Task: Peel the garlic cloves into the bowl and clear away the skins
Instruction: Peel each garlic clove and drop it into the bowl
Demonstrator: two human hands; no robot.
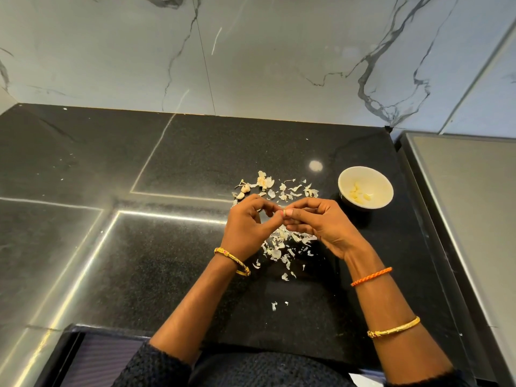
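The person is holding both hands together above the black surface (173, 163), fingertips meeting over a scatter of skins. The left hand (247, 223) and the right hand (318, 222) are both pinching one small garlic clove (284, 213) between thumb and fingers, so that only a pale sliver of it is showing between the fingertips. Loose garlic skins (284, 247) are lying on the surface directly under the hands, with more skins and a few unpeeled cloves (245, 188) lying just beyond the hands, toward the marble wall (251, 51). A white bowl (347, 177) is sitting on the surface near the right hand, on its far right side, and peeled cloves (358, 192) are lying in its bottom. Gold bangles and an orange thread band are sitting on the wrists.
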